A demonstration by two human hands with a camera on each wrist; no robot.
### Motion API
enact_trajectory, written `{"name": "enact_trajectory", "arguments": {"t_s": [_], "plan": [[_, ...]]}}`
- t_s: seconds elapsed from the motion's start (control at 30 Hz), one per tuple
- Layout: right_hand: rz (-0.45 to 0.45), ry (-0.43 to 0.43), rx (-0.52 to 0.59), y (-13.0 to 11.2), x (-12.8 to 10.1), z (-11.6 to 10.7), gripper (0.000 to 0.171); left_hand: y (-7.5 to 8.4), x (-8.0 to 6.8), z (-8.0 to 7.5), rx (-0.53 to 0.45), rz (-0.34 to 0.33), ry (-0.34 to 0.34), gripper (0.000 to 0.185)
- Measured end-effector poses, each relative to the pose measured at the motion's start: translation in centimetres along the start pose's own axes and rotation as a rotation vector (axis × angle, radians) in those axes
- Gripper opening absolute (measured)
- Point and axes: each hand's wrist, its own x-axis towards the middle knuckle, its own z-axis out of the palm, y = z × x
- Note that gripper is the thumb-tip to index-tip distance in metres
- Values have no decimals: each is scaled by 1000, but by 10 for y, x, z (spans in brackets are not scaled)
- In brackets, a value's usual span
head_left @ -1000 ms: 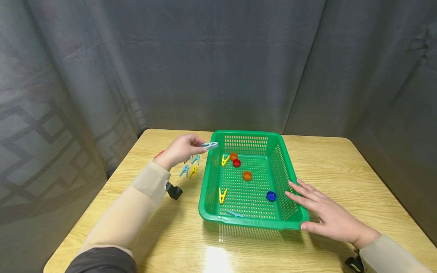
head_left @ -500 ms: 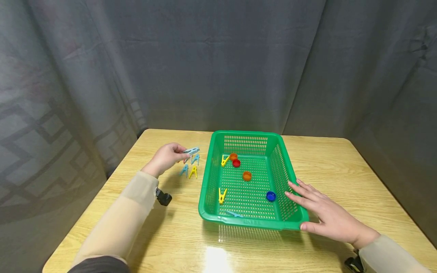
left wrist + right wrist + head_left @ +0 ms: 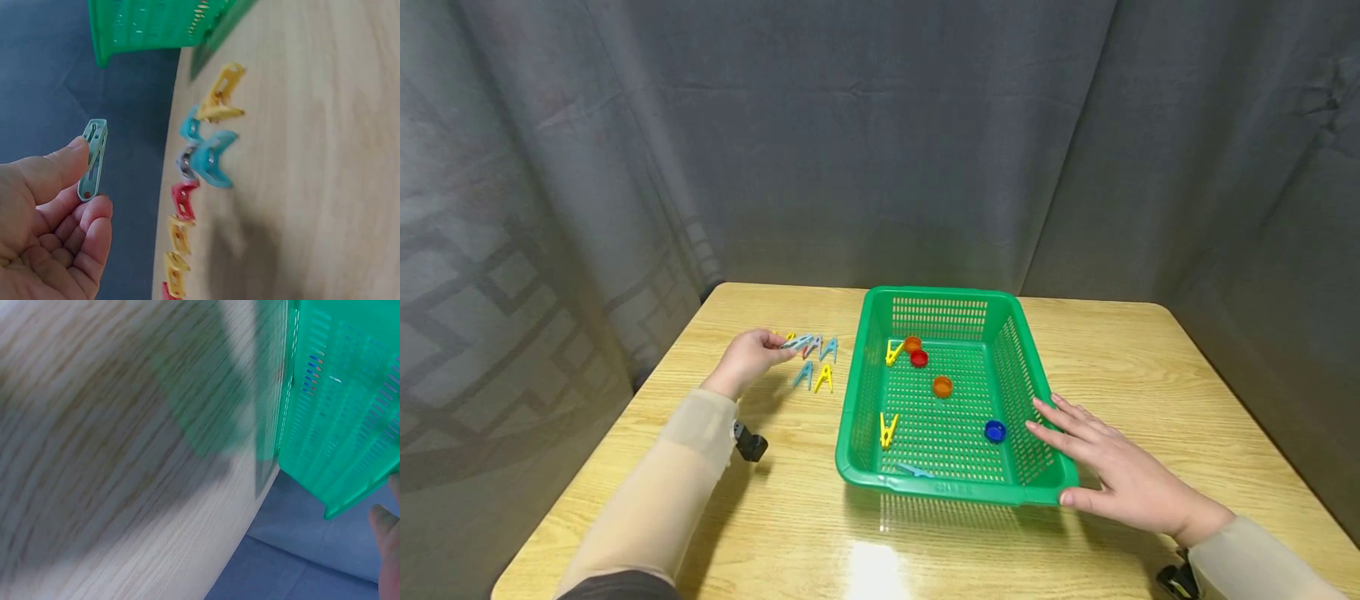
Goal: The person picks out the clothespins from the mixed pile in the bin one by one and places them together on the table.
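Note:
My left hand [image 3: 745,360] pinches a pale blue-green clothespin [image 3: 94,159] between thumb and fingers, held above the left side of the table. Beneath and beside that hand lie several more clothespins, among them a yellow clothespin [image 3: 824,378] and a blue clothespin [image 3: 803,375]; the left wrist view also shows a red clothespin [image 3: 183,200]. A green plastic basket [image 3: 925,485] stands to their right. On its right rim, near the front corner, my right hand [image 3: 1123,479] rests with fingers spread and straight.
Inside the basket are yellow clothespins, one of them a yellow clothespin [image 3: 887,433] near the front, a blue clothespin [image 3: 913,470], an orange cap [image 3: 942,387], a red cap [image 3: 919,358] and a blue cap [image 3: 996,431]. A grey curtain [image 3: 880,150] hangs behind the wooden table [image 3: 1135,358].
From the basket's left rim, my left hand has moved left and toward me over the loose clothespins, still pinching the pale clothespin. The right hand and the basket have stayed in place.

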Motion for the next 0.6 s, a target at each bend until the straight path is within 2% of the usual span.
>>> {"name": "enact_trajectory", "arguments": {"t_s": [0.27,0.6], "plan": [[-2,0,5,0,-1,0,80,-16,3,8,53,-58,65,39],[2,1,9,1,-1,1,80,-32,0,27,57,-162,116,42]]}}
